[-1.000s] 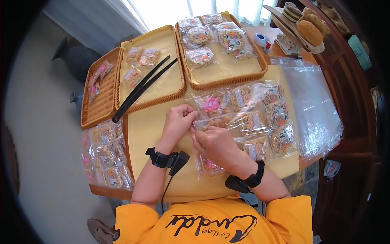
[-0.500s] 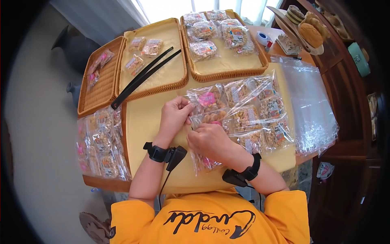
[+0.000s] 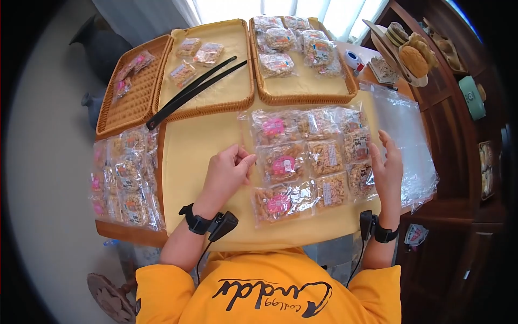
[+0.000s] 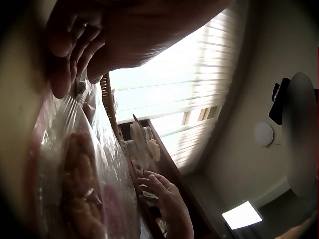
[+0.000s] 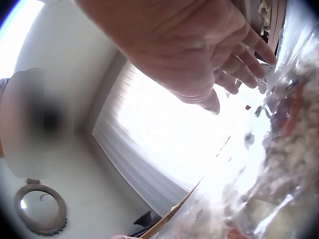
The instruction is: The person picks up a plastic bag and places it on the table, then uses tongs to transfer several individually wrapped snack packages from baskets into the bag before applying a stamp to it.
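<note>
A large clear plastic bag (image 3: pixel 302 208) lies flat on the yellow cloth, with rows of small snack packets inside; the left-hand packets bear pink labels. At its left edge my left hand (image 3: pixel 226 170) pinches the film between thumb and fingers. The left wrist view shows those fingertips (image 4: pixel 61 88) at the bag's ridged edge, close to brown snack pieces. My right hand (image 3: pixel 387 173) is over the bag's right side, fingers spread and holding nothing. In the right wrist view, the same hand (image 5: pixel 214 55) hovers beside the shiny film.
Two cloth-lined wicker trays (image 3: pixel 216 110) (image 3: pixel 302 99) with snack packets stand at the back, beside a bare wicker basket (image 3: pixel 132 102). Black tongs (image 3: pixel 194 94) lie across the middle tray. Another filled bag (image 3: pixel 127 181) is at left, and clear empty bags (image 3: pixel 407 146) at right.
My right hand has left the bag's left edge and moved to its right side, fingers opening out. My left hand stays at the left edge. The bag now lies flatter.
</note>
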A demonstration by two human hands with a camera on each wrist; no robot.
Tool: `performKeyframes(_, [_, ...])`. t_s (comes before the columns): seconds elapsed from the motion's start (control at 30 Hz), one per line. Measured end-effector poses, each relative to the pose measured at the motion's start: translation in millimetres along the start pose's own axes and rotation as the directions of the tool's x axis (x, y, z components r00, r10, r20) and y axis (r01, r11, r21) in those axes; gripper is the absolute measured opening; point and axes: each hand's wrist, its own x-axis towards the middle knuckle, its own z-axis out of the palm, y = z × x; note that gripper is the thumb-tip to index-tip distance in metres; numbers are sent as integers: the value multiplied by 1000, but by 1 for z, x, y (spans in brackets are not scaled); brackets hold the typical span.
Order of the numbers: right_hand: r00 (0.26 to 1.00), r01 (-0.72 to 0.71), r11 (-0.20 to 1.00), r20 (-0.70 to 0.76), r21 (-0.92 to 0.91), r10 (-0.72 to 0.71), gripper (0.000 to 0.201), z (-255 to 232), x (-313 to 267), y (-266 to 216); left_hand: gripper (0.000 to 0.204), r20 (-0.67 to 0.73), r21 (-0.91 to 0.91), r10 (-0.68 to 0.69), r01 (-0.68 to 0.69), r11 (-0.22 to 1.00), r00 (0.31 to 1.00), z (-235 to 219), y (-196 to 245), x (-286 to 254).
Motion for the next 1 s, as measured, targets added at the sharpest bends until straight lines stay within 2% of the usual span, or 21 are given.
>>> performKeyframes(0.03, [1000,0,1000,0,-9,0,39,5,-6,6,17,-16,151,96,-93,984,995,1,-8,-1])
performKeyframes(0.07, [990,-116,978,104,171,99,45,9,-13,12,19,-18,301,193,-179,937,981,2,-14,-3])
performKeyframes(0.1, [959,-244,911,224,333,175,52,14,-18,18,19,-15,297,193,-180,938,981,0,-14,-9])
performKeyframes(0.17, [959,-232,936,226,266,173,55,19,-23,21,18,65,599,410,-365,713,910,-5,-2,-24])
performKeyframes(0.2, [968,-202,941,202,273,149,54,20,-24,16,18,73,597,406,-366,713,911,-10,8,-31])
performKeyframes(0.23, [976,-173,945,178,279,126,53,21,-25,12,17,174,431,112,-178,885,978,-16,20,-38])
performKeyframes(0.27, [974,-185,944,182,275,138,53,19,-25,9,16,321,281,-168,75,957,932,-18,25,-42])
performKeyframes(0.3, [969,-201,934,200,296,146,53,17,-24,7,16,331,284,-172,76,956,928,-18,21,-42])
performKeyframes(0.37, [963,-222,923,221,313,157,52,18,-25,5,13,395,139,-151,104,985,906,-16,11,-41])
performKeyframes(0.4, [961,-226,918,230,325,155,52,20,-27,4,13,398,139,-155,108,984,904,-11,8,-41])
performKeyframes(0.47, [958,-234,913,240,335,157,52,22,-29,0,12,383,1,-84,90,996,920,-2,6,-40])
performKeyframes(0.6, [976,-162,927,195,339,99,53,21,-29,-7,11,383,31,-92,87,996,919,0,4,-37])
performKeyframes(0.67, [981,-131,935,178,328,75,53,21,-29,-8,9,333,119,-129,94,988,934,-8,12,-42])
performKeyframes(0.7, [976,-165,921,195,354,100,53,20,-30,-11,9,330,118,-129,95,988,935,-11,14,-42])
performKeyframes(0.77, [972,-194,908,198,370,126,54,20,-32,-13,7,174,90,-90,75,993,981,-16,18,-39])
performKeyframes(0.8, [970,-193,918,209,347,125,54,21,-34,-11,7,2,105,-11,11,994,1000,-19,24,-44])
performKeyframes(0.9, [967,-201,938,209,282,144,53,10,-27,-6,7,27,124,19,-22,992,999,-19,31,-35])
performKeyframes(0.97, [979,72,996,192,-43,-62,51,-1,-11,5,5,14,124,62,-63,990,998,-19,23,-25])
performKeyframes(1.0, [983,102,994,155,-37,-95,44,-8,4,3,5,-2,136,60,-59,989,998,-18,22,-22])
